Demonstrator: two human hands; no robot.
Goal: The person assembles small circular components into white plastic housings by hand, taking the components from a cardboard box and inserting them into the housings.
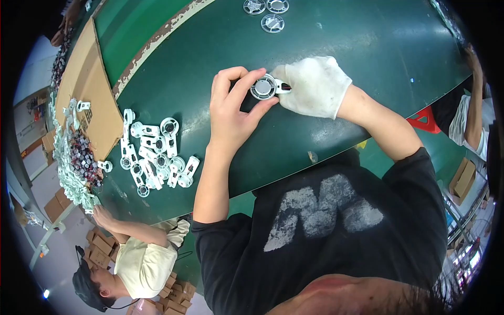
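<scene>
A small white fan body (284, 89) with a round spoked grille (263, 87) at its head is held between my two hands, over the green table (357, 58). The fingers and thumb of my bare left hand (231, 107) pinch the grille's rim from the left. In a white glove, my right hand (315, 86) closes around the handle end and hides part of it. A dark and reddish piece shows inside the handle's opening. Several similar white fan bodies (157, 152) lie in a loose heap left of my left forearm.
Round spoked grilles (272, 23) lie at the table's far side. At left are a cardboard sheet (86, 100), a pile of white parts (68, 173) and small dark parts (83, 152). A co-worker (142, 262) reaches into that pile; another person (470, 110) sits at right.
</scene>
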